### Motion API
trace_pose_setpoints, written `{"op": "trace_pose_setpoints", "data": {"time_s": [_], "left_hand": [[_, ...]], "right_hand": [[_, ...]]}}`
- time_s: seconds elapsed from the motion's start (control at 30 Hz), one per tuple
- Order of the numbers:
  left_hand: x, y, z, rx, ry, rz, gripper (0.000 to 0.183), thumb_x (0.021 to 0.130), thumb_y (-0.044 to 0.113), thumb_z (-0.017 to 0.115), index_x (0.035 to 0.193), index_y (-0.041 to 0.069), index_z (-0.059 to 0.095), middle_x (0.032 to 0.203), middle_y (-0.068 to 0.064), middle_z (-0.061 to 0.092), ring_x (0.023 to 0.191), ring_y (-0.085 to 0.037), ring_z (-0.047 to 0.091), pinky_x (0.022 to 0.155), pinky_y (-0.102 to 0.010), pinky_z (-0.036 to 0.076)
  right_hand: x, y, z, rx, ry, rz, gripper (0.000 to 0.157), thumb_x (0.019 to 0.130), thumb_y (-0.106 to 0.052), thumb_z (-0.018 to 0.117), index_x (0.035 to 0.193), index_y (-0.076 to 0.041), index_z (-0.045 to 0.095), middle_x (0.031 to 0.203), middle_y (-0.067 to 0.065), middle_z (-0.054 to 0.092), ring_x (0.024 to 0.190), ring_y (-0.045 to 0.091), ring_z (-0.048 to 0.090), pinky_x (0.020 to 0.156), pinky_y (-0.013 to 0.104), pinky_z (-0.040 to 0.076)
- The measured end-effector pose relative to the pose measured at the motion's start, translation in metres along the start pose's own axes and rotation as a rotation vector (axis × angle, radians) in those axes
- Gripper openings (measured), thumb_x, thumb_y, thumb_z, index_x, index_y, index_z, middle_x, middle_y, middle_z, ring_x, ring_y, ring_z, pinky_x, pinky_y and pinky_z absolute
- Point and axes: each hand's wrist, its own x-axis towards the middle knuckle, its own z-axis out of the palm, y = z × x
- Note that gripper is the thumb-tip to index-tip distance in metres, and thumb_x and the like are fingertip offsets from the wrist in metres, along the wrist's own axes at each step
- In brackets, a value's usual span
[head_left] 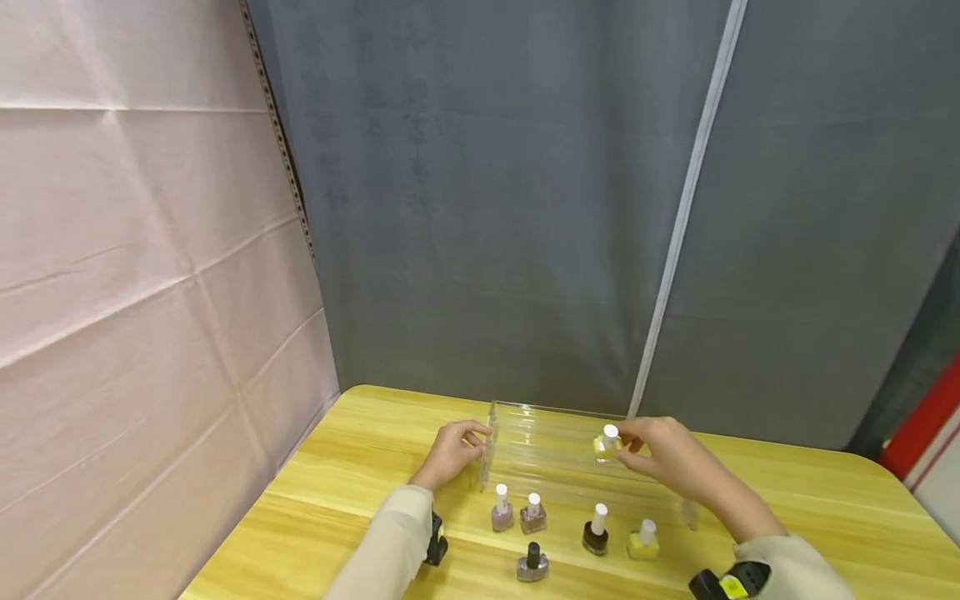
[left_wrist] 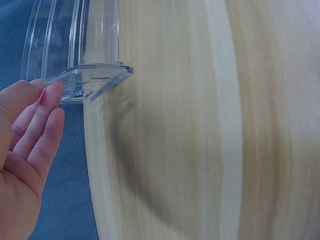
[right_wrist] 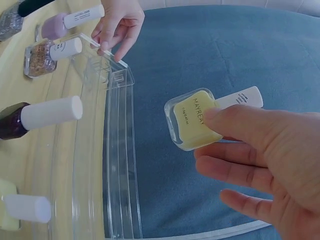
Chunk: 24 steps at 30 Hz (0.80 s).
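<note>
A clear tiered rack [head_left: 555, 450] of transparent plastic stands on the table. Its left end panel [left_wrist: 95, 77] is pinched at the edge between the thumb and fingers of my left hand [head_left: 453, 454]. My right hand [head_left: 663, 450] holds a yellow nail polish bottle [right_wrist: 195, 117] with a white cap, thumb on the glass and fingers behind. In the head view this bottle is over the rack's right part; whether it touches a tier I cannot tell. The right wrist view also shows my left hand [right_wrist: 120, 22] on the rack's far end.
Before the rack stand a lilac bottle [head_left: 502, 518], a glittery bottle [head_left: 533, 521], a dark bottle [head_left: 596, 540] and another yellow bottle [head_left: 642, 547]. A black-capped silver-grey bottle [head_left: 532, 570] is nearer the front. Behind the wooden table [head_left: 360, 442] hangs a grey curtain [head_left: 487, 208].
</note>
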Motion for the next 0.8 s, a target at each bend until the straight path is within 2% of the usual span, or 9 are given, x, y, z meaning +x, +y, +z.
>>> {"op": "trace_pose_setpoints", "data": {"time_s": [0.27,0.4,0.6,0.8], "left_hand": [[-0.002,0.004,0.0,0.006,0.018,0.003,0.023,0.082,-0.006,0.062,0.104,0.002,0.066,0.078,-0.009,0.065,0.067,-0.014,0.062,0.056,-0.025,0.051],[-0.004,0.004,0.0,0.003,0.024,0.001,0.022,0.082,-0.005,0.063,0.103,0.002,0.066,0.078,-0.009,0.064,0.065,-0.013,0.061,0.057,-0.028,0.052],[-0.006,0.006,0.0,-0.033,0.022,-0.001,0.023,0.082,-0.008,0.062,0.104,0.0,0.065,0.078,-0.009,0.064,0.063,-0.019,0.063,0.06,-0.038,0.054],[-0.008,0.006,0.0,-0.047,0.019,0.003,0.024,0.082,-0.008,0.062,0.104,0.0,0.065,0.079,-0.012,0.064,0.063,-0.022,0.064,0.061,-0.039,0.054]], "right_hand": [[0.011,-0.004,0.002,0.011,0.002,-0.026,0.008,0.08,-0.009,0.069,0.087,-0.011,0.065,0.079,-0.005,0.063,0.068,0.007,0.06,0.059,0.027,0.051],[0.016,-0.006,0.003,0.007,0.007,0.0,0.009,0.08,-0.01,0.07,0.088,-0.011,0.066,0.079,-0.006,0.062,0.069,0.007,0.06,0.06,0.027,0.051],[0.023,-0.004,0.005,0.022,-0.009,0.012,0.009,0.08,-0.01,0.07,0.089,-0.011,0.066,0.08,-0.005,0.062,0.07,0.008,0.06,0.061,0.031,0.052],[0.028,0.001,0.008,0.033,-0.004,0.007,0.008,0.08,-0.009,0.069,0.087,-0.01,0.066,0.078,-0.005,0.062,0.071,0.01,0.06,0.063,0.033,0.052]]}}
